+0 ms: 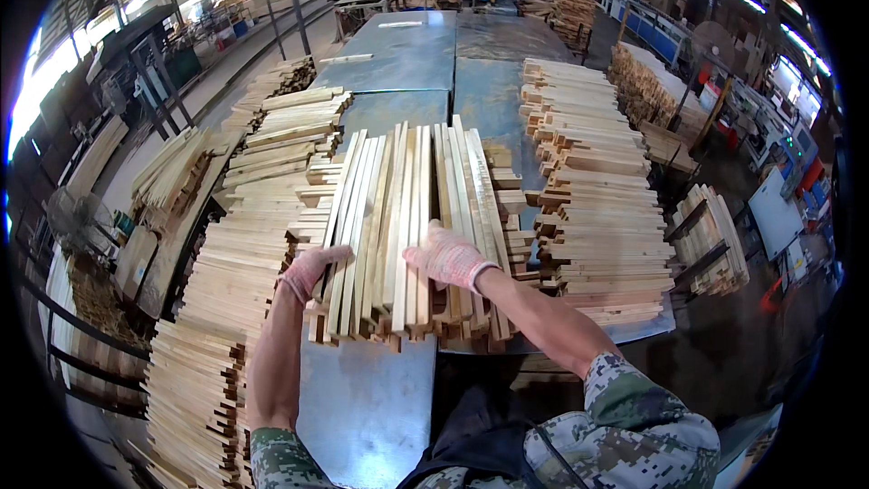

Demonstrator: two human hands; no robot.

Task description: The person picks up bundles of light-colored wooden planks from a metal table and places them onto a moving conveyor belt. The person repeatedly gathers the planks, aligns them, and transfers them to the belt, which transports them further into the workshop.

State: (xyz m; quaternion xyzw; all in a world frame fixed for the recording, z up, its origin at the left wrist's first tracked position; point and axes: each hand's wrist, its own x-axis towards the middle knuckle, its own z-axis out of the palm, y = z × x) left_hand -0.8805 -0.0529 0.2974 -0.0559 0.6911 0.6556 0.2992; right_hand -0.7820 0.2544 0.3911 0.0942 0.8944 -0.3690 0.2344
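Observation:
A bundle of long, pale wooden strips [389,208] lies lengthwise in front of me, on top of other strips, its near ends uneven. My left hand [314,270], in a pinkish-white knit glove, grips the bundle's left edge; its thumb rests over the top and its other fingers are partly hidden at the side. My right hand [450,258], gloved alike, is closed over strips right of the middle, thumb pointing left. A narrow gap parts the strips just beyond this hand. What its fingers hold underneath is hidden.
Long stacks of wooden strips run along the left [244,258] and the right [597,208] of a metal table [389,45]. Its near metal top [367,407] shows below the bundle. A rack of strips [711,240] stands farther right. A fan [80,217] is at left; machinery stands at the back.

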